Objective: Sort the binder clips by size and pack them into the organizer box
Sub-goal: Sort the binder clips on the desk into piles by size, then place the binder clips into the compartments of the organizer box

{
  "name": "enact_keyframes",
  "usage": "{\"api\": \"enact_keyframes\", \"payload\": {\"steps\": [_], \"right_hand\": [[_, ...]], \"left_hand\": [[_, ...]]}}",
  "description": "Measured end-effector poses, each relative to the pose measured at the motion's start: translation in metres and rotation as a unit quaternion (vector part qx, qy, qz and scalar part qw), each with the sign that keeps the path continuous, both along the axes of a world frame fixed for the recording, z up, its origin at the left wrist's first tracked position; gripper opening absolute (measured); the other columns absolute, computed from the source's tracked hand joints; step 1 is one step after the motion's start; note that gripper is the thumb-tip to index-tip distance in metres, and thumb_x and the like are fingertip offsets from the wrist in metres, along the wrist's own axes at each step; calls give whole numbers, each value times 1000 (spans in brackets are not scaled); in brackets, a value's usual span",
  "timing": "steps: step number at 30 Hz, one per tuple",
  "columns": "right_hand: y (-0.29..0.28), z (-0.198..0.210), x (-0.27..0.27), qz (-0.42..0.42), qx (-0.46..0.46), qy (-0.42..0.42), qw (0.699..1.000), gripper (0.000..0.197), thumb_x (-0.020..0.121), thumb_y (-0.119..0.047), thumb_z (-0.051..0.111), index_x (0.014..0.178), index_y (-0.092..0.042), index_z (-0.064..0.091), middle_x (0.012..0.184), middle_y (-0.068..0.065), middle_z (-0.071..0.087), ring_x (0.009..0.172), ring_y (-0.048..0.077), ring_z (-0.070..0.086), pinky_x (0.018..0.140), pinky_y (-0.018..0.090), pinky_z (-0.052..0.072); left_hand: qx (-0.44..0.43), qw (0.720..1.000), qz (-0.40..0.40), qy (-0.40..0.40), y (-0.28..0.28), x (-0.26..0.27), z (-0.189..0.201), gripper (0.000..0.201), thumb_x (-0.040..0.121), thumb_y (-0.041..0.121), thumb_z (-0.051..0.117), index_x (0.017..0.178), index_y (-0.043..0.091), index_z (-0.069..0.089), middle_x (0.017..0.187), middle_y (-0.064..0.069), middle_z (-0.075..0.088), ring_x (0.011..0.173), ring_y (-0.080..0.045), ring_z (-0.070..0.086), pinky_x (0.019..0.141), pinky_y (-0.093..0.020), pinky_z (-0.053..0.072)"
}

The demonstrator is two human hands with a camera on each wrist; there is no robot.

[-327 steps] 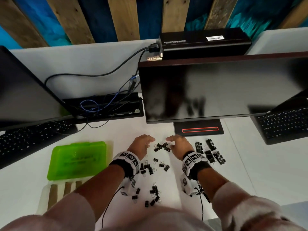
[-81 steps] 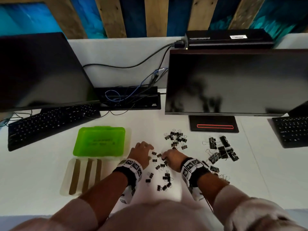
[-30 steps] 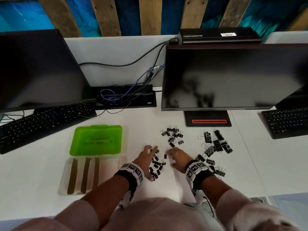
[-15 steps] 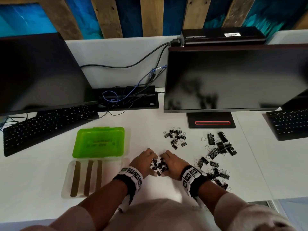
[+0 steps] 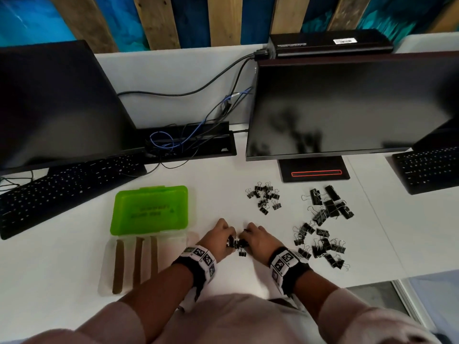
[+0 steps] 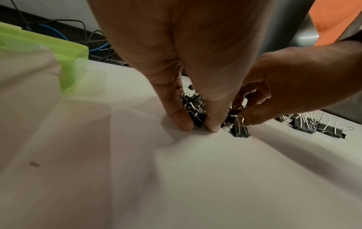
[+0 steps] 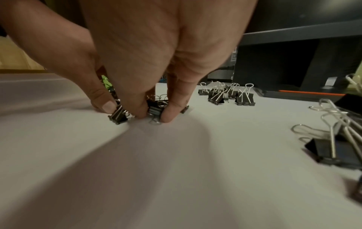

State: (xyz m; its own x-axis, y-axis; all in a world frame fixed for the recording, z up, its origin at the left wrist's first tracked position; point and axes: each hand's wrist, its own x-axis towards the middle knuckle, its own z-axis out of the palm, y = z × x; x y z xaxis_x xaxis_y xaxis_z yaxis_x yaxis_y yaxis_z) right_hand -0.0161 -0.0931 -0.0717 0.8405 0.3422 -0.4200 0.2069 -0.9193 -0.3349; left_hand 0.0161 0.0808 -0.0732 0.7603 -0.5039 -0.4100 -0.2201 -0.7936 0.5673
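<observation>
I have just raked the scattered small clips [image 5: 238, 244] into one clump on the table [image 5: 236, 276], left hand [image 5: 218, 238] and right hand [image 5: 258, 239] both gripping it, ready for the organizer box [image 5: 173, 247].

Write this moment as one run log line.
both hands gather small clips | other piles wait | box open

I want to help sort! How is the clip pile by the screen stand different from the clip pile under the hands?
The pile near the stand lies untouched in the open; the bunch under the hands is gripped between the left hand and right hand. The far pile is spread loosely; the gripped bunch is squeezed tight together. The far pile sits farther from the person. Both are small black clips with silver wire handles on the white desk.
</observation>
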Motion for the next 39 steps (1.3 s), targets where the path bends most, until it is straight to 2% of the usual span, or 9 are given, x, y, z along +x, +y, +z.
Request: {"api": "enact_keyframes", "payload": {"steps": [6, 11, 17, 22, 26, 29, 35, 37, 39], "right_hand": [[1, 4, 4, -130, 69, -6, 989, 29, 81, -13, 59, 109, -9, 57, 106, 17, 52, 88, 36, 59, 81, 39, 51], [-18, 7, 7, -228, 119, 13, 966, 32, 76, -20, 71, 107, -20, 64, 102, 10, 55, 93, 29, 59, 82, 30, 47], [-35, 14, 16, -177, 169, 26, 969, 28, 73, -20, 72, 100, -24, 67, 91, 2, 54, 81, 17, 53, 76, 19, 39], [-36, 22, 29, -146, 206, 22, 967, 24, 71, -17, 72, 92, -27, 69, 86, 1, 57, 73, 13, 53, 64, 5, 34], [-30, 30, 40, -98, 239, 20, 966, 23, 72, -15, 71, 90, -29, 68, 81, 4, 58, 70, 14, 54, 66, 19, 42], [-21, 37, 46, -76, 249, 20, 965, 24, 73, -13, 72, 92, -27, 68, 80, 2, 54, 68, 13, 53, 67, 23, 46], [6, 53, 60, -37, 254, 13, 966, 25, 74, -11, 71, 95, -25, 68, 83, -1, 51, 69, 3, 49, 68, 15, 39], [22, 60, 66, -28, 256, 0, 966, 25, 74, -11, 70, 95, -24, 68, 82, -2, 50, 70, 6, 48, 67, 11, 36], [41, 65, 72, -21, 262, -15, 965, 25, 74, -12, 70, 95, -24, 68, 82, -3, 51, 74, 10, 49, 70, 15, 38]], "left_hand": [[-20, 999, 44, 2, 3, 2, 5, 29, 77, 20, 72, 103, 20, 58, 110, 0, 44, 97, -20, 56, 91, -28, 45], [-5, 998, 62, 12, 7, 8, 6, 31, 78, 20, 71, 106, 18, 58, 111, -5, 50, 105, -20, 49, 88, -23, 37], [-7, 994, 109, 15, -1, 5, 11, 28, 80, 18, 68, 105, 20, 57, 105, -3, 53, 104, -21, 50, 84, -22, 35], [-9, 990, 139, 6, -11, 0, 21, 27, 81, 22, 67, 105, 21, 55, 107, -7, 56, 103, -23, 52, 90, -31, 42], [-32, 984, 176, -12, -18, -8, 31, 27, 82, 21, 67, 107, 19, 55, 104, -8, 56, 98, -22, 53, 86, -30, 43], [-48, 978, 202, -29, -17, -12, 34, 29, 80, 19, 69, 107, 17, 56, 104, -10, 58, 97, -23, 55, 86, -29, 44], [-51, 966, 249, -52, 6, -12, 47, 32, 80, 19, 70, 109, 16, 57, 106, -10, 60, 100, -23, 55, 83, -24, 39], [-57, 959, 270, -59, 20, -9, 53, 32, 79, 18, 71, 108, 15, 58, 105, -11, 60, 100, -25, 55, 86, -28, 42], [-62, 953, 289, -73, 36, -7, 59, 32, 78, 17, 72, 107, 14, 59, 106, -13, 60, 99, -26, 55, 86, -30, 43]]}}
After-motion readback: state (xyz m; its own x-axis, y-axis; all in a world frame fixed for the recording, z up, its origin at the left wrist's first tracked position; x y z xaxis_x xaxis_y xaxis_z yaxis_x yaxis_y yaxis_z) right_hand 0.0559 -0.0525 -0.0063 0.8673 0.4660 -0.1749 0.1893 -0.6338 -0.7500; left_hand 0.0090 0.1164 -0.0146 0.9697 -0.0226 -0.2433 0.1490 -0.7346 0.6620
